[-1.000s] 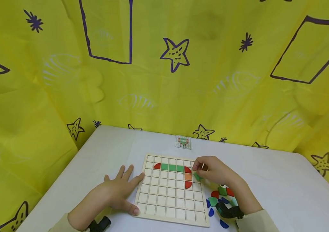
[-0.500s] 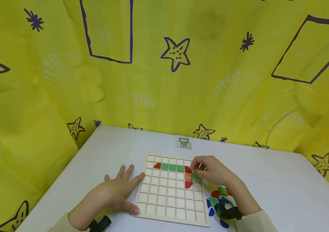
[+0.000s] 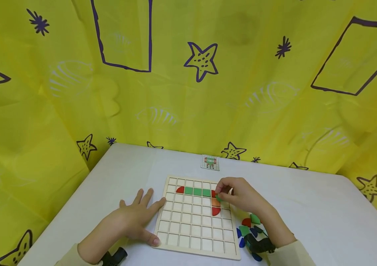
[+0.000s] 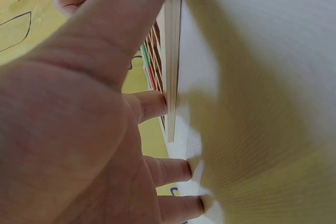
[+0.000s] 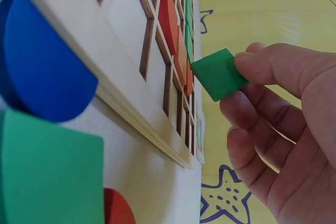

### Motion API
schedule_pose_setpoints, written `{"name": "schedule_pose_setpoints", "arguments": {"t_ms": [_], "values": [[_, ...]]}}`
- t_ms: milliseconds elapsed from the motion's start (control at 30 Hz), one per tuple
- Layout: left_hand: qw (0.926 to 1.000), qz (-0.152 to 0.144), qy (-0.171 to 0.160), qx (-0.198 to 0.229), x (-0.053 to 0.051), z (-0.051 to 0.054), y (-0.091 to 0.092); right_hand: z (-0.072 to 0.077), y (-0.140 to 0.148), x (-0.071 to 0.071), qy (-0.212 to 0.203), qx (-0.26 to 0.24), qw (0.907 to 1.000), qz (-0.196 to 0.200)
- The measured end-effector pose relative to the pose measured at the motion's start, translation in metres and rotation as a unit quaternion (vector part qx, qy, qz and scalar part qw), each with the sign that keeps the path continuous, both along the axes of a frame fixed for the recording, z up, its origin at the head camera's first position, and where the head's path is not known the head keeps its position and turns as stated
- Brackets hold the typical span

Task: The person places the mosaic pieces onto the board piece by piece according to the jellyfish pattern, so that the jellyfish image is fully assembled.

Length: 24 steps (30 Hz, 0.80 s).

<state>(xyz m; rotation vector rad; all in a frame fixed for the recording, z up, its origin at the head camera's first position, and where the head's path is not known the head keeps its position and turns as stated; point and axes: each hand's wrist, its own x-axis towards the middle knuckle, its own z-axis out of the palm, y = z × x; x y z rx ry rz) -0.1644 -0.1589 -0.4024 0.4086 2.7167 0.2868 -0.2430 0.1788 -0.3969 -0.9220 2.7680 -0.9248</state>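
Note:
My right hand [image 3: 239,194] pinches a green square tile [image 5: 219,74] between thumb and fingers. It holds the tile tilted, above the upper right part of a wooden grid board [image 3: 191,231]. With its fingers spread, my left hand [image 3: 133,220] rests at the board's left edge, thumb at the near corner. Across an upper row of the board lie a red rounded tile [image 3: 180,190], several green squares [image 3: 197,192] and another red tile, partly hidden by my right hand. Below that sit an orange tile [image 3: 215,202] and a red rounded tile [image 3: 216,211].
Loose red [image 3: 246,222], green [image 3: 243,231] and blue [image 3: 256,256] pieces lie right of the board, some hidden under my right forearm. A small pattern card [image 3: 210,162] lies behind the board. A yellow curtain [image 3: 175,92] hangs beyond the white table [image 3: 135,162].
My right hand has moved left and slightly away over the board's upper right, carrying the green tile along. My left hand has stayed in place.

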Motion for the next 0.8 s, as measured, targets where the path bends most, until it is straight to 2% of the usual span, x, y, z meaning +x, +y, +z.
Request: {"name": "schedule_pose_setpoints", "arguments": {"t_ms": [400,800], "values": [[1.0,0.001,0.006,0.002,0.0,0.0,0.0,0.0,-0.005,-0.001,-0.022,-0.005,0.9996,0.019],[0.9999,-0.005,0.011,0.005,0.001,-0.001,0.0,-0.005,-0.012,0.006,-0.037,-0.009,0.9988,0.031]]}}
